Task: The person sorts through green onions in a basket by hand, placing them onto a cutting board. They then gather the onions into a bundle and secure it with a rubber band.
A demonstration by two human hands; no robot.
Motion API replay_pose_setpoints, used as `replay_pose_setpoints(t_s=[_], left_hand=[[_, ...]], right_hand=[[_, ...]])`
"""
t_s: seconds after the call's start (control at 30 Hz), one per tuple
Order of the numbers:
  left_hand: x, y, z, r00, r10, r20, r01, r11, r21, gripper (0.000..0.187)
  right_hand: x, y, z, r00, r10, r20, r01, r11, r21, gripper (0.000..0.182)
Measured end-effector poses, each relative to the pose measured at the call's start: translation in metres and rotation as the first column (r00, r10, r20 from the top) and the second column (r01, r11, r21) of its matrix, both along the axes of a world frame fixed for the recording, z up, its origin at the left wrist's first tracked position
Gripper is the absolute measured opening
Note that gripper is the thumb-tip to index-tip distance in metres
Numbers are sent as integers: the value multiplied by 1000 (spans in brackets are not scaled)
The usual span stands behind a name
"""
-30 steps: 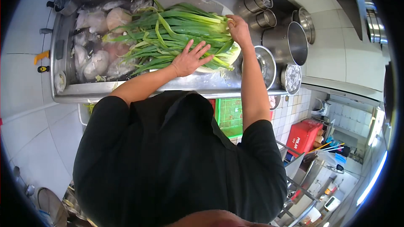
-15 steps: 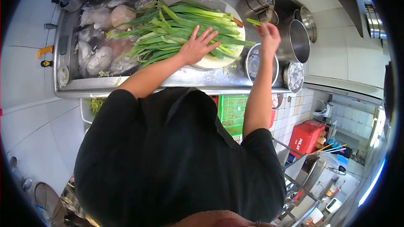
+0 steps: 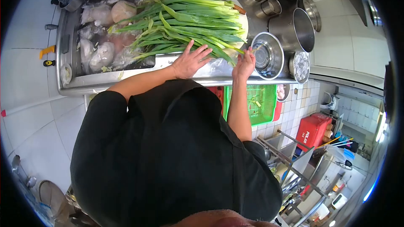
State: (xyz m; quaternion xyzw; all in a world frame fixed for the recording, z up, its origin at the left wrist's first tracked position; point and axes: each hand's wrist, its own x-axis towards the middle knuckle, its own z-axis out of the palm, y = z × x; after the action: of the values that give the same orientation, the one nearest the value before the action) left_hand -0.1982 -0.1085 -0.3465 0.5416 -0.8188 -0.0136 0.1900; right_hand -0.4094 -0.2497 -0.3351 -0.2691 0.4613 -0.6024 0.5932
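Note:
A large pile of green onions point(image 3: 189, 21) lies across the round white cutting board point(image 3: 244, 27), its leaf ends reaching over the sink. My left hand point(image 3: 191, 62) rests at the pile's near edge, fingers spread over the lower leaves. Close to the bulb ends, my right hand point(image 3: 245, 65) has its fingers closed around the end of one green onion stalk. Beside it on the right sits a steel bowl point(image 3: 277, 54). The wooden handle point(image 3: 240, 9) of a tool sticks out at the board's far side.
Plastic-wrapped pale food point(image 3: 102, 56) fills the sink on the left. Steel pots point(image 3: 304, 29) and a container of a clear-looking substance point(image 3: 301, 65) stand at the right. Below the counter edge is a green basket point(image 3: 256, 117) with scraps; a red cooler point(image 3: 313, 130) stands farther right.
My right hand has come down and left from beside the pots to the near ends of the green onions. My left hand has slid off the pile's middle toward the counter's front edge.

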Motion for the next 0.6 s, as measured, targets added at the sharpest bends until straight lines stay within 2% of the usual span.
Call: replay_pose_setpoints(t_s=[0.13,0.17,0.27,0.3,0.43,0.53,0.6], left_hand=[[5,-15,-11,998,58,-34,-58,998,-4,46],[9,-26,-21,996,92,-4,-92,993,-80,45],[4,-33,1,989,145,-31,-146,989,-33,42],[1,-29,9,985,135,-110,-139,990,-26,37],[2,-6,15,987,54,-152,-66,995,-77,32],[15,2,0,990,73,-122,-86,991,-104,32],[26,-1,6,986,120,-115,-138,978,-159,38]], right_hand=[[13,-11,8,984,177,-7,-177,983,-48,11],[20,-13,13,986,165,-17,-166,986,-29,11],[28,-32,18,958,277,-72,-280,959,-31,12],[30,-34,24,963,220,-159,-226,974,-21,12],[19,-32,25,934,55,-353,-98,990,-103,7],[5,-25,11,922,-13,-386,-50,987,-152,8],[1,-16,15,938,-26,-344,-24,990,-139,9]])
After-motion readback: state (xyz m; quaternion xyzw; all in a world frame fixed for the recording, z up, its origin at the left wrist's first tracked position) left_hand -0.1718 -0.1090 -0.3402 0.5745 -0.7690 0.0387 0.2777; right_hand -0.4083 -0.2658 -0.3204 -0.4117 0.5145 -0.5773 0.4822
